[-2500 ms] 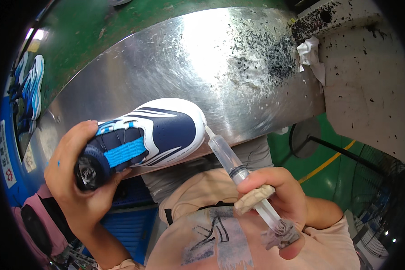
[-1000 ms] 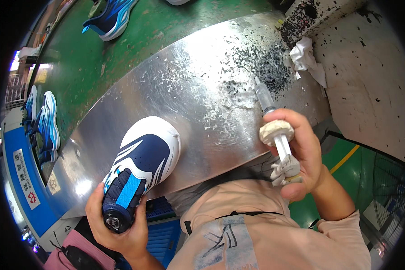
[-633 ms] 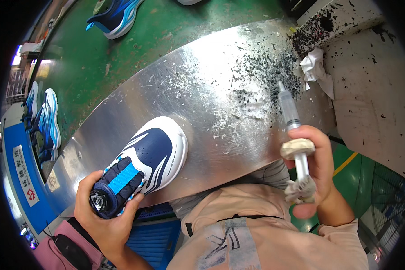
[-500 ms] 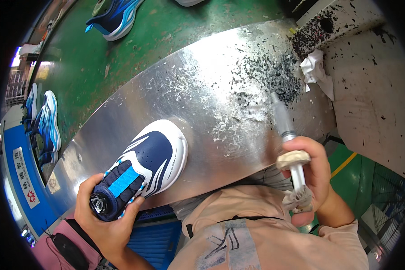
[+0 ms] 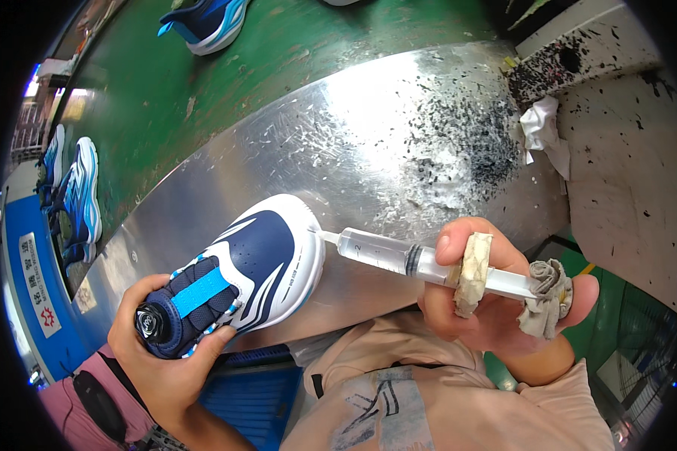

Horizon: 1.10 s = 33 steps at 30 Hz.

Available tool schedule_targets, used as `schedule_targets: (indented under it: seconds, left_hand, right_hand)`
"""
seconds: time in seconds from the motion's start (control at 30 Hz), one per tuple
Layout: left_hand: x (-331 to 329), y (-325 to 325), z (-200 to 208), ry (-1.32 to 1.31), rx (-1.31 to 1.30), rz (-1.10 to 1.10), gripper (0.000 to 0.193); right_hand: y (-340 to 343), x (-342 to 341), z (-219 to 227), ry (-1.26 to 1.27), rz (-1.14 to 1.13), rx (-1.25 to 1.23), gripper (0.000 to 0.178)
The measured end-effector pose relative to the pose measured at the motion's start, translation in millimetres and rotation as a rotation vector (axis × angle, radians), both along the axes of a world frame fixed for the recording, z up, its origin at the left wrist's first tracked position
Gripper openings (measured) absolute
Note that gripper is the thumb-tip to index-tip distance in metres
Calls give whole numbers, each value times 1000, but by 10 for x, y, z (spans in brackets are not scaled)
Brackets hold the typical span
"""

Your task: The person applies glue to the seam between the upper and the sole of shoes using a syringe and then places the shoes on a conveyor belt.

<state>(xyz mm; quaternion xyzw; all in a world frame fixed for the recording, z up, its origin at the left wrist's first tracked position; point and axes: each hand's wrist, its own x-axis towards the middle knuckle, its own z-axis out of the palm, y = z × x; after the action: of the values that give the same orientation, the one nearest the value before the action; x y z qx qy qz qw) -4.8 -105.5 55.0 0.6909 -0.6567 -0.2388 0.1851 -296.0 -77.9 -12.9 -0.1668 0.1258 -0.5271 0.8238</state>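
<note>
My left hand [image 5: 162,353] is closed round the heel and collar of a navy and white sports shoe [image 5: 259,252], which has a bright blue strip over the tongue. The shoe's toe points up and to the right, over the metal plate [image 5: 203,177]. In my right hand [image 5: 489,301] is a clear plastic syringe [image 5: 384,252], with tape wrapped round its flange and its plunger end. Its tip points left and meets, or nearly meets, the white sole edge at the toe; whether they touch I cannot tell. The black plunger seal shows partway along the barrel.
Black and white flecks cover the plate's right part. A crumpled white tissue [image 5: 545,131] lies by the stained panel [image 5: 617,128] at right. More blue shoes stand on the green conveyor belt [image 5: 278,52], at top [image 5: 218,30] and left [image 5: 83,192]. A person's pink sleeve [image 5: 68,406] shows at lower left.
My right hand has swung the syringe from pointing up over the flecked plate to pointing left at the shoe's toe. The shoe stays in my left hand, barely shifted.
</note>
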Motion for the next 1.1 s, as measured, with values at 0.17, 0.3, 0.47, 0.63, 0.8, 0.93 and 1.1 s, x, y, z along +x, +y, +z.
schedule_targets:
  seconds: [0.17, 0.3, 0.47, 0.63, 0.8, 0.93, 1.1]
  left_hand:
    - [83, 12, -24, -40, -34, -121, 64]
    - [71, -6, -3, -10, -2, -100, 65]
    - [92, -17, -13, -15, -16, -88, 64]
    - [4, -82, 18, 32, -20, -30, 59]
    - [193, -145, 93, 160, 56, 18, 59]
    - [270, -70, 226, 291, -123, 198, 64]
    - [184, 281, 554, -151, 82, -220, 74]
  right_hand:
    - [-75, 31, 117, 31, 18, 102, 132]
    - [-85, 43, -29, -141, 52, 65, 131]
    - [-15, 14, 297, 293, 233, 357, 131]
    - [78, 59, 190, 213, 200, 185, 124]
    - [44, 21, 179, 373, 54, -68, 118]
    - [1, -104, 237, 589, -215, -184, 111]
    - [-20, -120, 161, 942, -309, -149, 112]
